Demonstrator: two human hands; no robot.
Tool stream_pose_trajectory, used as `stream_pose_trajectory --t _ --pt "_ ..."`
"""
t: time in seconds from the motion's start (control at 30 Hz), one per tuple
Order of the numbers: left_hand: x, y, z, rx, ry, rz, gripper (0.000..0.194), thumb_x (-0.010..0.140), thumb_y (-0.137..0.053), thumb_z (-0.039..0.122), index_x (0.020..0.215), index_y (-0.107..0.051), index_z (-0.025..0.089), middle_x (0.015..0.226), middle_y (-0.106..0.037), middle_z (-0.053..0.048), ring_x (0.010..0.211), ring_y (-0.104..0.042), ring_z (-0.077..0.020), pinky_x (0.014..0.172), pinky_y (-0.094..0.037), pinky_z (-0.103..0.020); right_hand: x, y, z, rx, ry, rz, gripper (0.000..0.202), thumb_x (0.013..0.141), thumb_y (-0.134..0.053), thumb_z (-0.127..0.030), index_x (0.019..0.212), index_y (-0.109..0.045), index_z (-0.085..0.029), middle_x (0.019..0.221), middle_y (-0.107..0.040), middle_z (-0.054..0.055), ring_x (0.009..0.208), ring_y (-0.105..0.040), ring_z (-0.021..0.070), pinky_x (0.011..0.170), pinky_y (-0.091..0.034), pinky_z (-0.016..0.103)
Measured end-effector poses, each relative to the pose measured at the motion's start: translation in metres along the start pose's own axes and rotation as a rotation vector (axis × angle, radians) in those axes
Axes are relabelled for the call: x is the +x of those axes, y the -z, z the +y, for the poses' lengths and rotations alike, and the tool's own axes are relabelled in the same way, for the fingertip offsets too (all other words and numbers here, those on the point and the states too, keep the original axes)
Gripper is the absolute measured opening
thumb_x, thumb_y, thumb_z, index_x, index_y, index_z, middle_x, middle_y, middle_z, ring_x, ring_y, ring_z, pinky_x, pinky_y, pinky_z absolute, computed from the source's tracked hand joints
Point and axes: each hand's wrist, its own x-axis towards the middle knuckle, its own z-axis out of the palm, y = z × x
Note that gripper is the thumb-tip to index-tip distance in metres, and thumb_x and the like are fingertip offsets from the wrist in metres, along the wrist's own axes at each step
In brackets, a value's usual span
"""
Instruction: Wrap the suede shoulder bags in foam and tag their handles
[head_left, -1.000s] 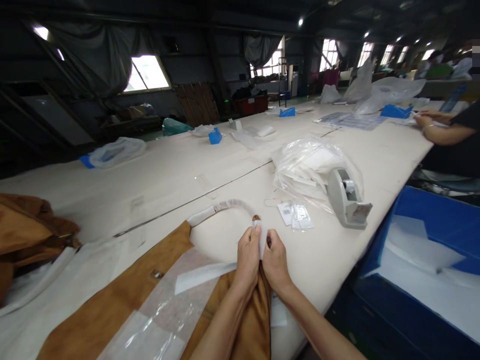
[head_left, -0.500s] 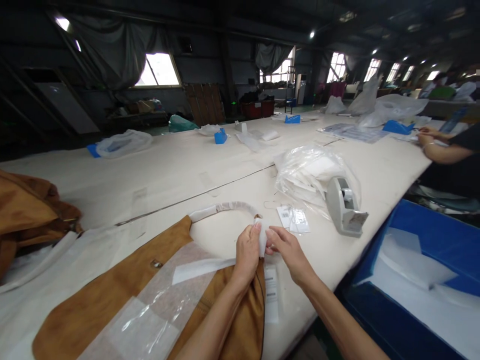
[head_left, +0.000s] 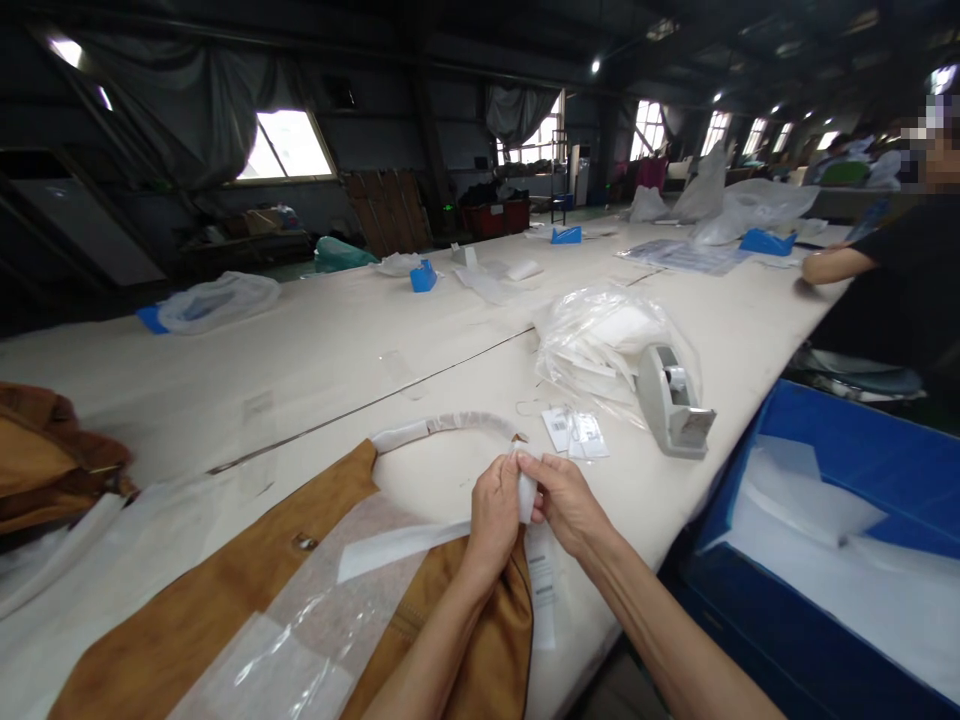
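A brown suede-like bag lies on the pale table, partly covered by a clear plastic sheet. Its curved handle is wrapped in white material. Where the handle meets the bag's right side, my left hand is closed on a white wrap. My right hand pinches the same wrap from the right, fingers touching it. A white strip runs from beside my left hand across the plastic. White tags lie just beyond my hands.
A grey tape dispenser stands by a clear bag of white pieces. Right of the table edge is a blue bin with white sheets. Another brown item lies left. A person is at the far right.
My right hand has moved in onto the top of the white wrap, its thumb now against it. The view has shifted slightly to the right. The other person's hands are no longer visible.
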Motion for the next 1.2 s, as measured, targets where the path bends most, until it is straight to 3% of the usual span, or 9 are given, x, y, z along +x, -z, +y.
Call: stream_pose_trajectory --t 0.27,0.4,0.53,0.67,0.77,0.87,0.97,1.07,1.2 --pt "-0.010 -0.003 0.005 -0.095 0.008 -0.151 0.047 0.091 -0.039 0.062 0.079 -0.055 0.019 0.066 -0.059 -0.001 0.059 -0.056 -0.0184 0.057 -0.046 -0.029 -0.003 -0.003 0.000 0.123 0.023 0.145 0.045 0.057 -0.083 -0.051 0.071 -0.056 -0.018 0.044 -0.037 -0.011 0.037 -0.024 0.0033 0.034 -0.012 0.017" --pt "-0.016 0.001 0.006 -0.125 -0.002 -0.260 0.044 0.085 -0.053 0.062 0.083 -0.058 0.018 0.072 -0.062 -0.001 0.069 -0.058 -0.0198 0.066 -0.048 -0.030 -0.010 0.002 -0.010 0.116 0.047 0.223 0.044 0.054 -0.083 -0.050 0.068 -0.059 -0.017 0.050 -0.048 -0.005 0.041 -0.037 0.0064 0.037 -0.024 0.019" --pt "-0.015 0.002 -0.001 0.017 0.008 -0.319 0.043 0.083 -0.054 0.062 0.087 -0.061 0.020 0.078 -0.063 -0.001 0.075 -0.056 -0.0215 0.070 -0.045 -0.029 -0.010 0.007 -0.010 0.213 0.191 0.192 0.036 0.056 -0.083 -0.044 0.068 -0.063 -0.017 0.061 -0.057 -0.001 0.055 -0.046 0.0111 0.051 -0.040 0.025" --pt "-0.011 -0.003 -0.008 0.074 0.050 -0.352 0.052 0.079 -0.050 0.070 0.086 -0.061 0.020 0.077 -0.064 -0.002 0.077 -0.056 -0.0244 0.071 -0.044 -0.031 -0.007 0.013 0.002 0.202 0.220 0.201 0.037 0.059 -0.082 -0.046 0.071 -0.064 -0.017 0.063 -0.058 -0.001 0.056 -0.046 0.0114 0.054 -0.039 0.025" --pt "-0.011 -0.006 -0.007 0.123 0.052 -0.332 0.052 0.076 -0.049 0.071 0.083 -0.061 0.021 0.073 -0.063 -0.001 0.074 -0.056 -0.0244 0.070 -0.043 -0.031 -0.013 0.026 -0.001 0.058 0.162 0.139 0.041 0.064 -0.078 -0.054 0.073 -0.065 -0.017 0.064 -0.059 -0.001 0.056 -0.048 0.0114 0.057 -0.041 0.025" --pt "-0.010 -0.007 -0.007 0.157 0.065 -0.302 0.051 0.076 -0.048 0.071 0.080 -0.061 0.022 0.071 -0.063 0.000 0.073 -0.056 -0.0239 0.068 -0.042 -0.030 -0.026 0.055 -0.033 -0.248 0.148 0.120 0.042 0.069 -0.072 -0.057 0.077 -0.070 -0.016 0.075 -0.067 0.004 0.068 -0.059 0.0156 0.064 -0.046 0.028" --pt "-0.009 -0.007 -0.010 0.184 0.073 -0.294 0.052 0.075 -0.045 0.072 0.071 -0.058 0.022 0.064 -0.057 0.001 0.068 -0.054 -0.0227 0.064 -0.040 -0.029 -0.036 0.097 -0.088 -0.532 0.378 0.410 0.037 0.068 -0.070 -0.053 0.081 -0.072 -0.018 0.080 -0.069 0.005 0.071 -0.060 0.0176 0.063 -0.045 0.028" --pt "-0.008 -0.007 -0.015 0.180 0.068 -0.300 0.052 0.076 -0.045 0.072 0.070 -0.056 0.022 0.064 -0.054 0.002 0.068 -0.052 -0.0216 0.063 -0.039 -0.028 -0.031 0.137 -0.141 -0.620 0.506 0.626 0.028 0.068 -0.068 -0.046 0.076 -0.070 -0.020 0.070 -0.064 0.001 0.069 -0.054 0.0160 0.061 -0.039 0.027" --pt "-0.007 -0.006 -0.017 0.114 0.078 -0.296 0.051 0.076 -0.047 0.071 0.069 -0.057 0.022 0.065 -0.054 0.002 0.068 -0.052 -0.0212 0.063 -0.039 -0.028 -0.007 0.168 -0.173 -0.712 0.388 0.693 0.019 0.066 -0.073 -0.035 0.063 -0.068 -0.017 0.060 -0.060 -0.001 0.068 -0.054 0.0170 0.061 -0.037 0.028"
